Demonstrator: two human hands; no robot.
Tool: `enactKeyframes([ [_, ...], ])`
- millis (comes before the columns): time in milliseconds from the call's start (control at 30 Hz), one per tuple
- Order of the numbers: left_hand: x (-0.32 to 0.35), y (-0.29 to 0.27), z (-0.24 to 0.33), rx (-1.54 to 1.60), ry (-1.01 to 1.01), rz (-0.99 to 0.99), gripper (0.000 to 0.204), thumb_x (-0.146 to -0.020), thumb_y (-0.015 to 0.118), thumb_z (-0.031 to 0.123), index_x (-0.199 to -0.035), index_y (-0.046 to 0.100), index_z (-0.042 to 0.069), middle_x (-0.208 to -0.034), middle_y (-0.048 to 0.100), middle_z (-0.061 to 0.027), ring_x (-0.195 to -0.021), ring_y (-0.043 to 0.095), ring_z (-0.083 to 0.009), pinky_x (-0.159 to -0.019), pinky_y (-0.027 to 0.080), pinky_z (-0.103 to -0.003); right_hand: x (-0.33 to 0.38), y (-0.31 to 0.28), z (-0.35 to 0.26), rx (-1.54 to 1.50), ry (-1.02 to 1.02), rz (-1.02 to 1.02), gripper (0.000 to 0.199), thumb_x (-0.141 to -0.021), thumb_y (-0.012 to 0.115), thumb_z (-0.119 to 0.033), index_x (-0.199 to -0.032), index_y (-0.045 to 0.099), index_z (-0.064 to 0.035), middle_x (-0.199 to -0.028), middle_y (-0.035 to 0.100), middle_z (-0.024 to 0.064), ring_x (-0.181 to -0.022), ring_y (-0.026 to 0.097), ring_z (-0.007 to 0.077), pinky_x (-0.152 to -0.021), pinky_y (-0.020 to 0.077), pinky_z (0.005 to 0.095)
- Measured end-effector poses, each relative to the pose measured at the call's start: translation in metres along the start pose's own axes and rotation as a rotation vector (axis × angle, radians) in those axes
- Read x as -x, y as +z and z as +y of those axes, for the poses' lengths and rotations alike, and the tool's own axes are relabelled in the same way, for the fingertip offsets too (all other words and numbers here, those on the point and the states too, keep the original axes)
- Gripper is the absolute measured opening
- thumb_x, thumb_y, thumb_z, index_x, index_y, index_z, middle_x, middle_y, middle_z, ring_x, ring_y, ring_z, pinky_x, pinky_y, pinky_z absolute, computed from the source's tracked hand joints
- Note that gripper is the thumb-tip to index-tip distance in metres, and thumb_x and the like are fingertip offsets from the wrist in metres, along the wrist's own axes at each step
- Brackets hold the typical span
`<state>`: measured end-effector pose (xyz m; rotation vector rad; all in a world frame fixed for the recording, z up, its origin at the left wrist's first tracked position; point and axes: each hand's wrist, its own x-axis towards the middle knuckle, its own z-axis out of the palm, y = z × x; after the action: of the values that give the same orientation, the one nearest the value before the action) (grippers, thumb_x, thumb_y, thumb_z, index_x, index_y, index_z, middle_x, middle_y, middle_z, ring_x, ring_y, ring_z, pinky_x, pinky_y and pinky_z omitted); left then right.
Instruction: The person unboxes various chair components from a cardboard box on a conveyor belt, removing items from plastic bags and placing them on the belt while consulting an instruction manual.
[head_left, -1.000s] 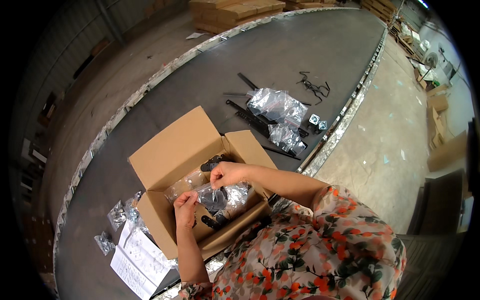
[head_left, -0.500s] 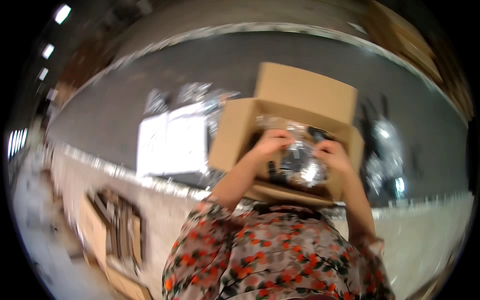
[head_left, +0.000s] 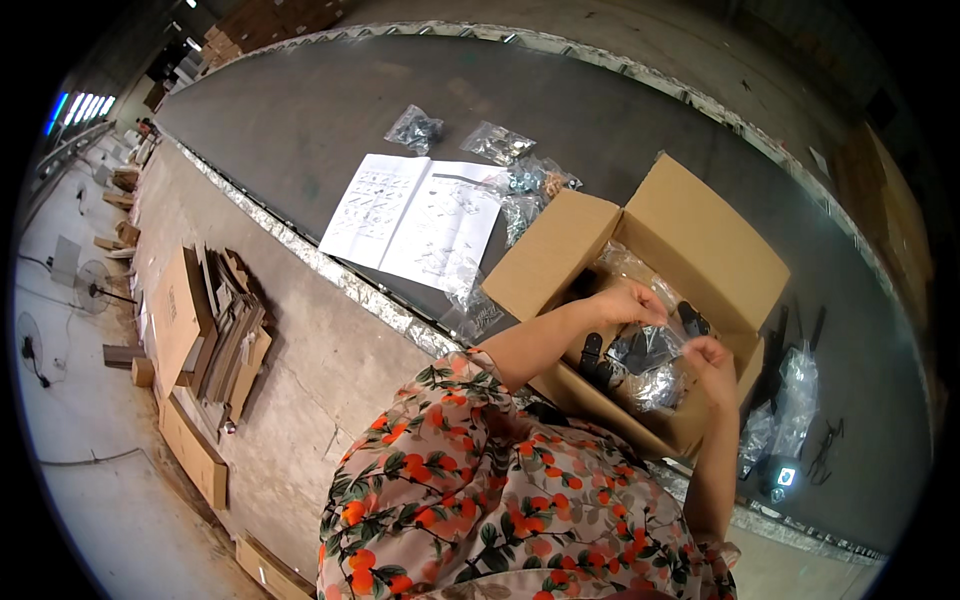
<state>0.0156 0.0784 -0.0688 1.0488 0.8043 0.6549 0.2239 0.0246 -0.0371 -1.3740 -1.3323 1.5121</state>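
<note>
An open cardboard box (head_left: 705,235) stands on the dark belt in front of me with its flaps up. Over its opening, my left hand (head_left: 636,303) pinches the upper edge of a clear plastic bag (head_left: 655,388). The fingers of my right hand (head_left: 710,362) are closed on the same bag's edge, a short way to the right. Something dark shows through the plastic, but its kind is unclear. Inside the box, black strap-like parts (head_left: 592,357) lie left of the bag, and another black part (head_left: 692,318) sits behind it.
An open instruction booklet (head_left: 410,220) lies left of the box, with small bags of hardware (head_left: 497,143) behind it. To the right are a plastic-wrapped part (head_left: 797,390) and a black device with a lit screen (head_left: 785,477). Flattened cardboard (head_left: 215,330) leans on the floor at left.
The view has turned, so the box now appears tilted and farther right. Both hands stay at the bag, its edge now stretched between them.
</note>
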Motion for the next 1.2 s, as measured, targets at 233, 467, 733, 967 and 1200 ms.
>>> enactKeyframes([
  [233, 0.005, 0.009, 0.002, -0.157, 0.055, -0.044, 0.013, -0.068, 0.068, 0.012, -0.076, 0.063, 0.003, -0.072, 0.061, -0.0022, -0.068, 0.054, -0.0077, -0.063, 0.043, -0.022, 0.000, 0.009, -0.006, 0.001, -0.050, -0.040, 0.005, -0.074, 0.061, -0.005, -0.075, 0.058, -0.0021, -0.065, 0.052, -0.0043, -0.058, 0.043, 0.0019, -0.052, 0.0339, 0.0158],
  [467, 0.004, 0.015, -0.004, -0.309, 0.099, -0.046, 0.013, -0.073, 0.065, 0.012, -0.077, 0.059, 0.002, -0.071, 0.058, -0.0005, -0.066, 0.052, -0.0072, -0.062, 0.042, -0.021, -0.001, 0.015, -0.003, 0.056, -0.047, -0.017, 0.005, -0.074, 0.061, -0.005, -0.073, 0.058, -0.0018, -0.065, 0.052, -0.0037, -0.058, 0.043, 0.0022, -0.052, 0.0339, 0.0162],
  [733, 0.010, 0.013, 0.005, -0.229, 0.138, -0.100, 0.010, -0.075, 0.062, 0.012, -0.076, 0.060, 0.002, -0.069, 0.057, -0.0006, -0.063, 0.050, -0.0071, -0.059, 0.041, -0.021, -0.005, 0.013, 0.008, 0.013, -0.101, 0.085, 0.005, -0.075, 0.061, -0.007, -0.074, 0.058, -0.0026, -0.063, 0.051, -0.0040, -0.056, 0.042, 0.0021, -0.051, 0.0324, 0.0159],
  [967, 0.029, 0.019, 0.036, -0.343, 0.264, 0.123, 0.009, -0.076, 0.060, 0.010, -0.080, 0.061, 0.002, -0.072, 0.058, -0.0014, -0.067, 0.051, -0.0065, -0.062, 0.041, -0.021, -0.007, 0.007, 0.008, -0.189, -0.102, 0.216, 0.017, -0.081, 0.056, -0.019, -0.076, 0.058, -0.0031, -0.066, 0.052, -0.0028, -0.059, 0.042, 0.0033, -0.053, 0.0335, 0.0170],
  [1200, 0.094, -0.039, 0.103, 0.044, 0.415, 0.622, 0.010, -0.076, 0.061, 0.012, -0.082, 0.061, 0.005, -0.080, 0.058, 0.0006, -0.074, 0.050, -0.0073, -0.069, 0.039, -0.021, -0.005, -0.001, 0.011, -0.195, 0.001, 0.282, 0.020, -0.082, 0.055, -0.022, -0.076, 0.058, -0.0039, -0.064, 0.052, -0.0025, -0.057, 0.042, 0.0037, -0.053, 0.0347, 0.0174],
])
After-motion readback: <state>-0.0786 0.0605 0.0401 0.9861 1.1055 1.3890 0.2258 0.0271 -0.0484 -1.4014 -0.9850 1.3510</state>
